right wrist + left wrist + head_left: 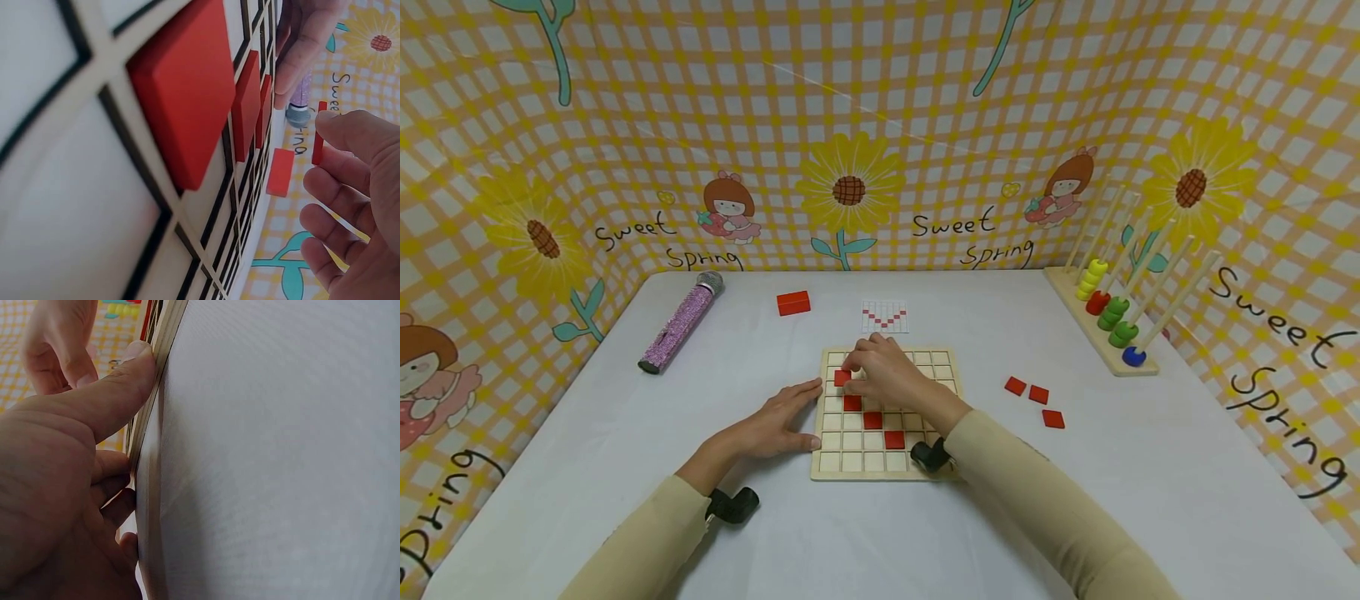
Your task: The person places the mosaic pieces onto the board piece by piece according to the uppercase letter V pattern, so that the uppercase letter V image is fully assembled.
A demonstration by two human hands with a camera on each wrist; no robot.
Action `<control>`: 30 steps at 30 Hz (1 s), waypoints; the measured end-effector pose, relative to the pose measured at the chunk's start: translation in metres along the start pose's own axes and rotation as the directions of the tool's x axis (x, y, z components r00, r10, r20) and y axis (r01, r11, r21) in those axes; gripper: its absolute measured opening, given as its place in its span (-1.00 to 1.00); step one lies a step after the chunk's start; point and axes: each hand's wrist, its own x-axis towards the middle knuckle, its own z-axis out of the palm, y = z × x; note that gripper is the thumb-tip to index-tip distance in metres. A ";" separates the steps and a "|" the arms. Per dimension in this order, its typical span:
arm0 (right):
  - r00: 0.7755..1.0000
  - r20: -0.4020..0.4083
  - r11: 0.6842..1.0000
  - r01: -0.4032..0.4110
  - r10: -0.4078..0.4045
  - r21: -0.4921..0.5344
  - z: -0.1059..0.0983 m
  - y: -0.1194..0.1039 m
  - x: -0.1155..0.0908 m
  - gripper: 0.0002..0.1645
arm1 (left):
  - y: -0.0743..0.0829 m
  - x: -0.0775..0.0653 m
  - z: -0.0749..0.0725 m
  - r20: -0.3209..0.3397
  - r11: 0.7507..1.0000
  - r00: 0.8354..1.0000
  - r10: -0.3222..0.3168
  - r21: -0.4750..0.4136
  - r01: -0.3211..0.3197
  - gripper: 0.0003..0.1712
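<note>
A square wooden grid board (887, 477) lies on the white table, with three red tiles (872, 421) in a diagonal run of its cells. My right hand (883, 371) is over the board's upper left part. Between thumb and forefinger it pinches another red tile (319, 134), while its other fingers curl loosely. At the board's left edge is my left hand (771, 425), its fingers stretched out. Its thumb (134, 359) and fingertips touch the board's side.
Behind the board lies a pattern card (885, 317) with red squares, and a red block (793, 303) left of it. A glittery pink microphone (681, 325) is at far left. Several loose red tiles (1039, 394) lie right, near a peg stand (1101, 325) with coloured beads.
</note>
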 end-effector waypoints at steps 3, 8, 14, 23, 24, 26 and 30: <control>1.000 0.018 1.000 -0.005 0.005 0.003 0.002 0.001 0.002 -0.73 | 0.000 0.000 0.000 0.001 1.000 1.000 0.002 0.000 -0.002 -0.02; 0.999 0.038 1.000 -0.011 0.011 0.007 0.004 0.002 0.004 -0.73 | -0.001 0.000 0.001 0.003 1.000 1.000 0.003 0.000 -0.003 -0.02; 0.998 0.053 1.000 -0.017 0.016 0.022 0.006 0.001 0.007 -0.72 | -0.001 0.001 0.001 0.004 1.000 1.000 -0.001 0.001 0.001 -0.03; 0.998 0.061 1.000 -0.020 0.020 -0.001 0.010 0.002 0.009 -0.70 | 0.000 0.000 0.001 0.002 1.000 1.000 -0.011 0.000 0.011 -0.03; 0.998 0.062 1.000 -0.020 0.020 -0.003 0.010 0.002 0.010 -0.71 | 0.001 0.000 0.001 0.002 1.000 1.000 -0.012 0.000 0.012 -0.03; 0.998 0.064 1.000 -0.016 0.016 -0.002 0.011 0.003 0.010 -0.71 | 0.001 0.000 0.000 0.002 1.000 1.000 -0.013 0.003 0.013 -0.03; 0.997 0.074 1.000 -0.006 0.005 0.015 0.012 0.005 0.010 -0.71 | 0.001 0.000 0.000 0.005 1.000 1.000 -0.011 0.000 0.011 -0.03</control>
